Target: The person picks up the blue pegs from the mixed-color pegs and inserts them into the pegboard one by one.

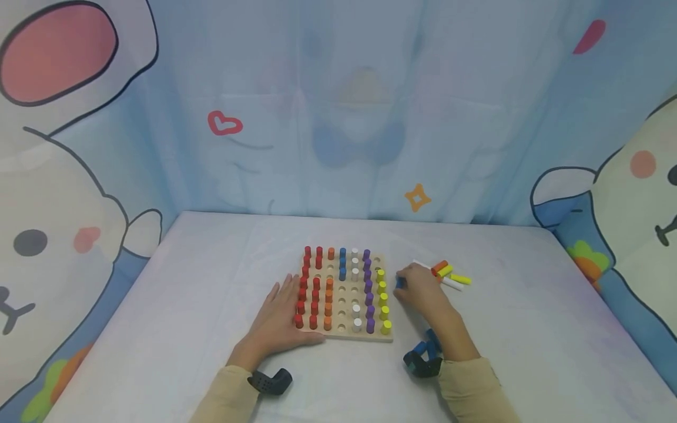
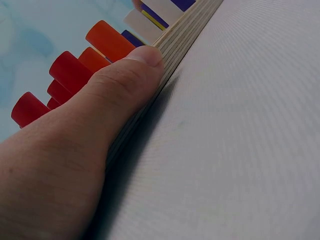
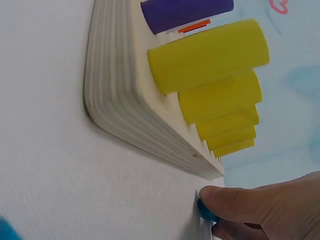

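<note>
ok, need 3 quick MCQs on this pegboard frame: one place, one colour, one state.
1. Where do the loose pegs lie?
A) right of the board
B) left of the board
C) on the board

2. What colour is the peg in the right hand's grip?
A) red
B) blue
C) white

3. What is the left hand doing?
A) lifting a peg
B) resting flat against the board
C) hanging off the table

Answers:
1 A, they lie beyond the yellow column.
2 B, blue shows at the fingertips.
3 B, the thumb presses the board's edge.
</note>
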`<state>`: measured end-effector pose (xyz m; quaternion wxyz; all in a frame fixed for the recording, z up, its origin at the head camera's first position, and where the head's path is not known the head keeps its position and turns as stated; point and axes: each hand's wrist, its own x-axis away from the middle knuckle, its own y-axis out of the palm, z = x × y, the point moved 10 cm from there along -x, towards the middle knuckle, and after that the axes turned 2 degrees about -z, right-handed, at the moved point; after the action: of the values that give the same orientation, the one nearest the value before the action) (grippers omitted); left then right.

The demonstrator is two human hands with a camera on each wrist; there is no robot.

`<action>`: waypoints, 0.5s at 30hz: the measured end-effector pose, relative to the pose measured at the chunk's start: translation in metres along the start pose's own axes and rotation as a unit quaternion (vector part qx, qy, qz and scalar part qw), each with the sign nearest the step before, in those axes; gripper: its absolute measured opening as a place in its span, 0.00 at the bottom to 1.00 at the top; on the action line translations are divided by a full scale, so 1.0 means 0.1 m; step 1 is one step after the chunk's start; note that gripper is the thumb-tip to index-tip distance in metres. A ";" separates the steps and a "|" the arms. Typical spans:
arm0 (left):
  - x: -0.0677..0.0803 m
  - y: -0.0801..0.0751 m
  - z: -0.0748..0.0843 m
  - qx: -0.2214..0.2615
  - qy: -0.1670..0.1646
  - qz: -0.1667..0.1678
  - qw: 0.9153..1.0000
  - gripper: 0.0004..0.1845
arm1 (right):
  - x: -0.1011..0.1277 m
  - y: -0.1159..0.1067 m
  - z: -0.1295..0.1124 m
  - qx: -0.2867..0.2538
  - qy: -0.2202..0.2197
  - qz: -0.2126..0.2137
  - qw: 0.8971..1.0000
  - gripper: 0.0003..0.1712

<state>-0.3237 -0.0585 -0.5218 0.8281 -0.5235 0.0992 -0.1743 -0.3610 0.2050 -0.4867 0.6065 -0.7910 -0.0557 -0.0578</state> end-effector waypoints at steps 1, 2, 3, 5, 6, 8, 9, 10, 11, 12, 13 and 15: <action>0.00 0.00 0.00 0.000 0.000 -0.001 1.000 0.69 | 0.00 0.00 0.00 -0.001 0.005 -0.002 1.000 0.29; 0.00 0.00 0.00 -0.001 0.000 -0.002 1.000 0.69 | -0.01 0.01 0.00 0.001 0.007 -0.003 1.000 0.30; 0.00 0.00 0.00 -0.001 0.000 -0.002 1.000 0.69 | -0.01 0.01 0.00 0.002 0.009 -0.005 1.000 0.30; 0.00 0.01 0.00 -0.003 0.001 -0.002 1.000 0.69 | -0.01 0.02 0.00 0.005 0.011 -0.006 1.000 0.30; 0.00 0.00 0.00 -0.004 0.001 -0.002 1.000 0.69 | -0.01 0.02 0.00 0.005 0.012 -0.006 1.000 0.30; 0.00 0.00 0.00 -0.006 0.001 -0.001 1.000 0.69 | -0.01 0.02 -0.01 0.006 0.011 -0.004 1.000 0.30; 0.00 0.00 0.00 -0.005 0.001 0.000 1.000 0.69 | -0.01 0.02 -0.01 0.005 0.010 -0.001 1.000 0.30; 0.00 0.00 0.00 -0.006 0.001 0.000 1.000 0.68 | 0.00 0.02 -0.02 0.006 0.008 0.002 1.000 0.30; 0.00 0.00 0.00 -0.004 0.001 -0.001 1.000 0.68 | 0.00 0.01 -0.03 0.004 0.007 0.005 1.000 0.30; 0.00 0.00 0.00 -0.004 0.000 -0.001 1.000 0.68 | 0.00 0.02 -0.03 0.002 0.005 0.009 1.000 0.30; 0.00 0.00 0.00 -0.003 0.000 -0.001 1.000 0.68 | 0.01 0.02 -0.04 -0.002 0.005 0.012 1.000 0.30; 0.00 0.00 0.00 -0.002 0.000 -0.001 1.000 0.68 | 0.02 0.01 -0.05 -0.008 0.003 0.019 1.000 0.30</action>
<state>-0.3235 -0.0587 -0.5214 0.8266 -0.5258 0.0986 -0.1749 -0.3593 0.2001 -0.4864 0.6009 -0.7969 -0.0383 -0.0485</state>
